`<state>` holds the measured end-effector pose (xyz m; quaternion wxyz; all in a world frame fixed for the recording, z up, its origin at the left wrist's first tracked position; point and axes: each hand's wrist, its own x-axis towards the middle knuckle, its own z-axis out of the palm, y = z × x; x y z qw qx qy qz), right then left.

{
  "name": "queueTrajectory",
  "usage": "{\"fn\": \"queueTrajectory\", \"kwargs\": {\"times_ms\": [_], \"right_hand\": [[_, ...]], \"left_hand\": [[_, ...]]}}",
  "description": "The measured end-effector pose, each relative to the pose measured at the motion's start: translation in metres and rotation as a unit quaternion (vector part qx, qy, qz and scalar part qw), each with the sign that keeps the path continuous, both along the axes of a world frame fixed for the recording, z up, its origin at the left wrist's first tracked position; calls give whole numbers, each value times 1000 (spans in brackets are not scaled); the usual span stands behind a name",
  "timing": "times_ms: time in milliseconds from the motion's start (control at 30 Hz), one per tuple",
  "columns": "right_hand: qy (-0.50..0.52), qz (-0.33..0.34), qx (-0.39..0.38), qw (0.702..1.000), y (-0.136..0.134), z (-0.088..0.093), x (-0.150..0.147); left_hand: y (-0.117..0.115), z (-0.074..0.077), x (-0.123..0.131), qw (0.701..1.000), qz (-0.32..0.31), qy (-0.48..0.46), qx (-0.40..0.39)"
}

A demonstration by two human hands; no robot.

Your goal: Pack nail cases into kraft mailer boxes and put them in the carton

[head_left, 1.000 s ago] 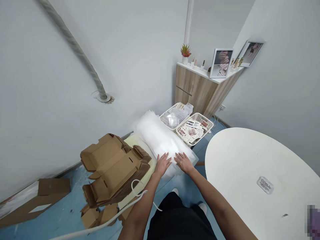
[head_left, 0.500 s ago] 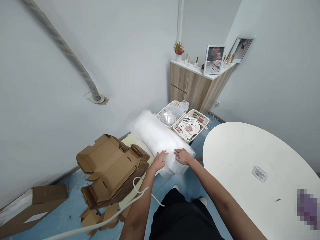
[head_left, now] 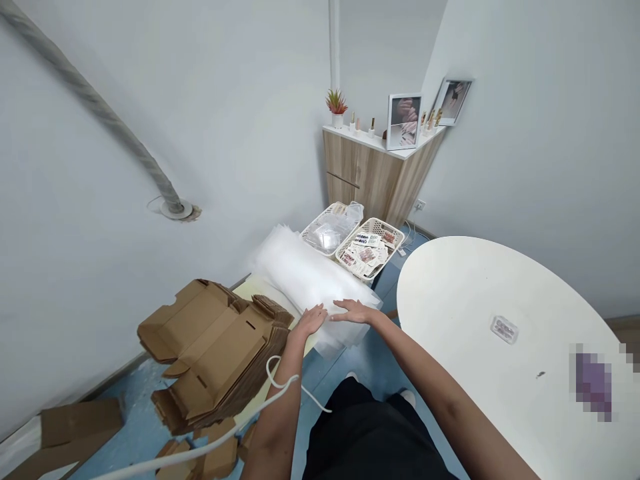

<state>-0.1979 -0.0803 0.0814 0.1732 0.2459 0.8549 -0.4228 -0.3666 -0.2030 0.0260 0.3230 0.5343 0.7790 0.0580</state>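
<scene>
A thick stack of translucent white plastic sheets or bags lies on a low pale-yellow surface before me. My left hand rests on its near edge, palm down with fingers stretched out. Close beside it, my right hand lies flat on the same stack, fingers extended toward the left hand. Neither hand grips anything. To the left of the stack is a pile of flattened brown cardboard boxes. A white cable runs across in front of my left forearm.
Two white baskets hold clear packaging and printed cards. A round white table at right bears a small clear case. Behind stands a wood-grain cabinet with picture frames. Another carton sits on the floor at lower left.
Both hands have flattened, with fingers straightened, and come closer together on the stack. The camera view has turned slightly right, shifting the surroundings left.
</scene>
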Motion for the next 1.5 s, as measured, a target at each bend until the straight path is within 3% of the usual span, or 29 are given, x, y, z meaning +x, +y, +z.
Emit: {"fn": "queueTrajectory", "kwargs": {"times_ms": [100,267,433,533,633,733,833,933,1033,1167,1333,1500], "right_hand": [[9,36,52,998,-2,0,-1],[25,-28,163,986,0,2,0],[159,-36,171,972,25,23,29],[200,-60,187,960,46,37,74],[170,-134,241,946,60,47,138],[141,-202,290,925,65,51,206],[132,-274,313,900,62,49,274],[113,-338,343,869,55,41,340],[77,-376,375,844,43,24,403],[27,-384,381,840,20,-8,467],[-17,-354,370,859,-9,-51,509],[-25,-315,308,897,-36,-83,515]], "left_hand": [[2,0,0,1000,3,9,7],[-1,2,0,999,9,31,28],[1,12,0,984,25,107,140],[16,29,11,965,40,145,217],[41,49,38,950,19,154,272],[68,63,78,942,-37,134,305],[95,66,131,935,-104,105,323],[120,56,193,930,-177,72,314],[141,35,255,924,-245,52,290],[164,4,318,924,-289,40,247],[184,-19,355,927,-311,52,201],[187,-36,372,933,-322,50,151]]}}
